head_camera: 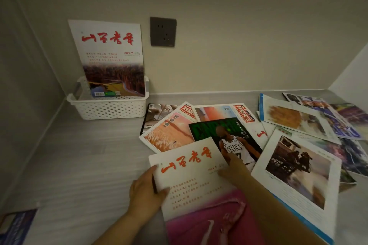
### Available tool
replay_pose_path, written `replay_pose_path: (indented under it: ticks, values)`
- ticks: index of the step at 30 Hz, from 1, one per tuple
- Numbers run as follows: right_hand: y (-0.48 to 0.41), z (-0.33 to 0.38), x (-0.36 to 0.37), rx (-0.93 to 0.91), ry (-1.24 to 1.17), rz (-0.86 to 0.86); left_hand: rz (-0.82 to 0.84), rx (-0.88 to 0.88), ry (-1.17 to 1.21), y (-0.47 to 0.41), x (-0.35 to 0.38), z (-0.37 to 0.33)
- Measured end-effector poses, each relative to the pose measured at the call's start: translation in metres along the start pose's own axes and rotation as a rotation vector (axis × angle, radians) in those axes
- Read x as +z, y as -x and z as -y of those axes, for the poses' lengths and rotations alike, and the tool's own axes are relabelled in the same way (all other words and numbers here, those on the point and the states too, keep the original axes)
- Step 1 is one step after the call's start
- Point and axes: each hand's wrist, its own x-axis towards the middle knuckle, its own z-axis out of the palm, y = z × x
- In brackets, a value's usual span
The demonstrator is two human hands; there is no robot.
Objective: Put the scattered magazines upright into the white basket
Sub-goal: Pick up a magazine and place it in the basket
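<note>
Magazines (229,141) scattered, one upright in basket (111,107), two hands (146,191) on one

You're looking at a home nook: a pale wood-grain worktop (79,165) boxed in by plain cream walls (239,6), with a dark wall socket (163,31) at twelve o'clock and household magazines (298,125) at three.

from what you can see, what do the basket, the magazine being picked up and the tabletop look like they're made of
Basket: white moulded plastic by the look, its walls punched with rows of round holes.
Magazine under both hands: paper, with a smooth cover printed in red lettering; gloss or matt is hard to tell.
Tabletop: pale grey with fine streaks, probably wood-grain laminate.
</note>
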Motion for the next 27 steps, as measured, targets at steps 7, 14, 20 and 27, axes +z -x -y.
replay_pose_path:
  ticks: [7,14,20,27]
  values:
    - [0.011,0.006,-0.012,0.065,-0.293,0.128,0.02,-0.139,0.669,-0.003,-0.019,-0.026]
    - [0.018,0.022,-0.02,-0.07,-0.37,0.115,0.004,-0.111,0.552,-0.022,-0.053,-0.046]
    - [0.016,0.058,-0.052,-0.169,-0.38,0.151,-0.181,0.049,0.525,-0.04,-0.111,-0.069]
    - [0.009,0.146,-0.08,-0.357,-0.168,0.121,-0.361,0.32,0.44,-0.063,-0.189,-0.089]
